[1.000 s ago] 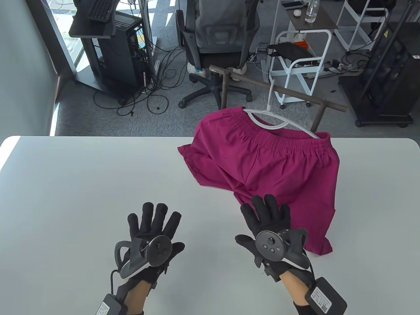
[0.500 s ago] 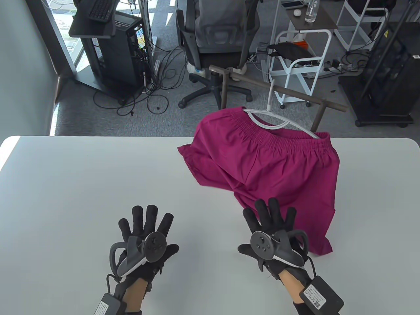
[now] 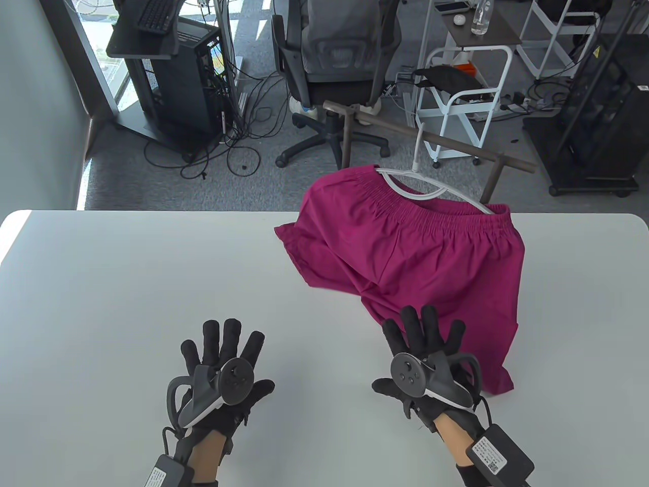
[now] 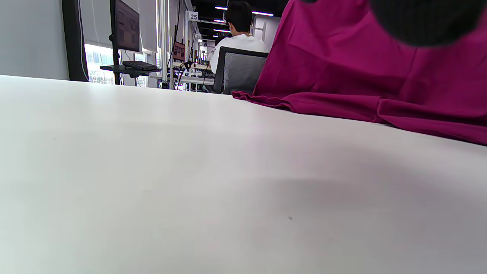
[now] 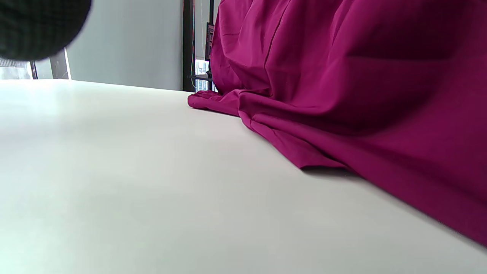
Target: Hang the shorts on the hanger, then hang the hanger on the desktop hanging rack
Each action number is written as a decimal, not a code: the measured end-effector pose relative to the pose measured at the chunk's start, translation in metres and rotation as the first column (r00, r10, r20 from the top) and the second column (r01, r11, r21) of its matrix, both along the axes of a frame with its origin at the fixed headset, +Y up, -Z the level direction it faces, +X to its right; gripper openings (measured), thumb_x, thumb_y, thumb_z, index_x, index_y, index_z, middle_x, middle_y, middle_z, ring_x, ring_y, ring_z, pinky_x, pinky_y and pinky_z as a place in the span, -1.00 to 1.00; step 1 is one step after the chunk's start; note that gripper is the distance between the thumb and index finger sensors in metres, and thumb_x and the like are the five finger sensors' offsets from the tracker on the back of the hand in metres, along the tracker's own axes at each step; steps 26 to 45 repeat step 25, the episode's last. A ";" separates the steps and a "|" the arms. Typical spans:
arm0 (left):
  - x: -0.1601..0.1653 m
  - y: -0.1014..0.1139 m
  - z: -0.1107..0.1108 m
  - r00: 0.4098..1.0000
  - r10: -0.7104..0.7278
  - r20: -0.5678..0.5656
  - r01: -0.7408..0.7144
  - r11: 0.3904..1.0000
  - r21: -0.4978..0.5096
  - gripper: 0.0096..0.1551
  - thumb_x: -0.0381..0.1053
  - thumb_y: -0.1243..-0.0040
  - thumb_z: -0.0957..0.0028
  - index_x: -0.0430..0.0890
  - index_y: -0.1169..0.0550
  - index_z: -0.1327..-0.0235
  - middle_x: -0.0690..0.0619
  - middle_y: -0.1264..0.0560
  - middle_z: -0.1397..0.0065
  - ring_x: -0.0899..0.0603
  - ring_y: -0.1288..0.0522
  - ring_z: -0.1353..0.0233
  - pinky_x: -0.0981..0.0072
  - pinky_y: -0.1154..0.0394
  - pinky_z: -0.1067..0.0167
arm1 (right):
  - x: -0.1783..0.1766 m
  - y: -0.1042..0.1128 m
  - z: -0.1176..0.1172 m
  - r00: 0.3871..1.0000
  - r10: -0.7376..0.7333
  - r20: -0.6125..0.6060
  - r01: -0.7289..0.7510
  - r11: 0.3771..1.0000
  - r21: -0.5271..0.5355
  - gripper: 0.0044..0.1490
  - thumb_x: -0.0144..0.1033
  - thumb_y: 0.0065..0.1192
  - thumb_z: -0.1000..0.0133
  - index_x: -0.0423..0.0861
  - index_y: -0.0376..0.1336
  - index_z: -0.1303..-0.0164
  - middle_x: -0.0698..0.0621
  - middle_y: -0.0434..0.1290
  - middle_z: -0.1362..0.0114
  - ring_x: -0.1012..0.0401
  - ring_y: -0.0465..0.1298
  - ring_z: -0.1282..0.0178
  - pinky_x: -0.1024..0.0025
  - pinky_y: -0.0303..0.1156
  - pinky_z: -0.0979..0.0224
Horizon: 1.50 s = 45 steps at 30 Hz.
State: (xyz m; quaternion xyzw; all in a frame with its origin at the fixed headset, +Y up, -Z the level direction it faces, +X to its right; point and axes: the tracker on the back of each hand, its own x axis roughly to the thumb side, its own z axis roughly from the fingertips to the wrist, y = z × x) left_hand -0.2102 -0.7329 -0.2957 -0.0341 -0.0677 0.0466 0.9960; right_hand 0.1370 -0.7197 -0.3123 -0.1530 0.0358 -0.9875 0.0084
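Note:
Magenta shorts (image 3: 416, 253) hang by their waistband on a white hanger (image 3: 421, 187), whose hook sits over the brown bar of the desktop rack (image 3: 431, 137) at the table's far edge. The legs drape down onto the white table (image 3: 152, 284). My left hand (image 3: 223, 350) lies flat and empty on the table, fingers spread, well left of the shorts. My right hand (image 3: 423, 337) is flat too, fingers straight, at the lower hem of the shorts. The wrist views show the shorts (image 4: 361, 68) (image 5: 342, 83) hanging and pooling on the table.
Beyond the table stand an office chair (image 3: 329, 66), a white trolley (image 3: 466, 101), a black computer stand (image 3: 167, 76) and floor cables. A seated person (image 4: 239, 34) shows far off in the left wrist view.
Both hands have drawn back a little toward the near edge, the left also drifting left. The shorts, hanger and rack have not moved.

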 end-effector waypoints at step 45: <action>-0.001 -0.001 -0.001 1.000 -0.010 0.013 0.010 1.000 -0.008 0.13 0.53 -0.10 0.26 0.32 0.02 -0.60 0.10 0.42 -0.63 -0.26 0.49 -0.66 -0.46 0.43 -0.38 | -0.003 -0.002 0.003 1.000 0.027 -0.003 -0.027 0.998 -0.060 0.57 0.56 0.24 0.30 -0.04 -0.43 -0.58 -0.22 -0.50 -0.64 -0.36 -0.37 -0.57 -0.73 -0.30 -0.31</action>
